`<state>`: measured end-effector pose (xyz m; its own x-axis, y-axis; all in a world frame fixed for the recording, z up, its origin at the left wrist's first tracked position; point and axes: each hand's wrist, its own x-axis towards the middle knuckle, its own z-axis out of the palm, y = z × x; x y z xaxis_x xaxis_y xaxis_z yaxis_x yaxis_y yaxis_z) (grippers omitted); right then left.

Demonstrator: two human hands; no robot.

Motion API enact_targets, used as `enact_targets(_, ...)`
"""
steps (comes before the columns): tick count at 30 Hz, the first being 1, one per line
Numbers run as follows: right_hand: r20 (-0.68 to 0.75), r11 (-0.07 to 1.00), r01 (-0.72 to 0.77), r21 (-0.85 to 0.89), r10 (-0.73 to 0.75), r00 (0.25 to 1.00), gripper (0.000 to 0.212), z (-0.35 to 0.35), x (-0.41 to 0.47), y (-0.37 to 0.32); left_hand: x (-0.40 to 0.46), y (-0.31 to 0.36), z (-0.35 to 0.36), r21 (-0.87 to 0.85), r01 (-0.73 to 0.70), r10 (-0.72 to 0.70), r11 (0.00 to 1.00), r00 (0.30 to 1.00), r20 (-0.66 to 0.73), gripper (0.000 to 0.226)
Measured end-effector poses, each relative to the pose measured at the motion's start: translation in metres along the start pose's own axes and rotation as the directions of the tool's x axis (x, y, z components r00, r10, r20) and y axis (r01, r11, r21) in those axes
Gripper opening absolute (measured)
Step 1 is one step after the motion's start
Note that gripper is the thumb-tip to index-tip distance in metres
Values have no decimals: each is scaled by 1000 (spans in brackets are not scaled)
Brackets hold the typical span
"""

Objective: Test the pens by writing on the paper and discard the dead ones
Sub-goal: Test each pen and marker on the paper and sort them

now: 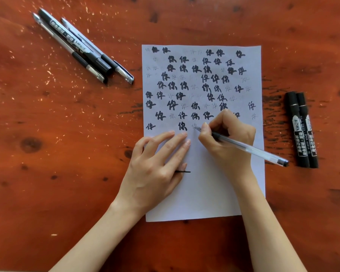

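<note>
Head view: a clear-barrelled gel pen under test.
Left hand (157, 160) presses flat-fingered on the white paper sheet (202, 201); right hand (227, 138) pinches the clear plastic pen (249, 149), tip on paper, faint mark showing. Next, likely, comes sorting: two black markers (302, 130) right, three pens (82, 46) far left.

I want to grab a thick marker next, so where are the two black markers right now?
In the head view, the two black markers lie side by side on the table, just off the paper's right edge.
</note>
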<state>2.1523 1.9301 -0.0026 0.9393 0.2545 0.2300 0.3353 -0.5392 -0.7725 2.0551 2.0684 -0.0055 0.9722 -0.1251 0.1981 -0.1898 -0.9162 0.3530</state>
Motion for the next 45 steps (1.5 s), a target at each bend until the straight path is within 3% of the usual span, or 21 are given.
enact_targets(6,-9,999,23,-24,-23,1000,20,0,-1,0,-1,0,1,-1,-2,2,1000,1000,4,35)
enact_targets(12,-12,984,-55,167,58,998,18,-4,-2,6,-1,0,1,14,-11,11,1000,1000,-4,35)
enact_targets(19,-13,962,-149,229,156,988,22,-6,1,3,-4,-1,3,-26,-31,28,999,995,-96,31)
enact_targets(25,-1,934,-224,279,233,972,33,-11,4,-4,5,6,-15,-18,40,-39,999,998,41,36)
enact_targets(28,58,880,-324,348,324,944,20,-16,11,-17,18,13,-36,-23,67,-62,998,987,146,40)
enact_targets(32,98,749,-409,521,423,901,17,-34,9,-46,26,24,-74,-188,152,-120,970,978,171,42)
enact_targets(35,117,729,-372,575,376,919,16,-56,-4,-78,25,31,-105,-330,243,-213,912,969,124,43)
enact_targets(39,170,709,-330,623,289,942,18,-80,-27,-118,18,43,-137,-414,186,-178,891,982,57,59)
enact_targets(42,145,700,-294,651,265,953,16,-88,-41,-135,11,51,-151,-426,139,-142,894,990,24,46)
enact_targets(45,86,638,-270,721,305,948,12,-95,-47,-148,3,56,-158,-491,137,-134,860,990,41,19)
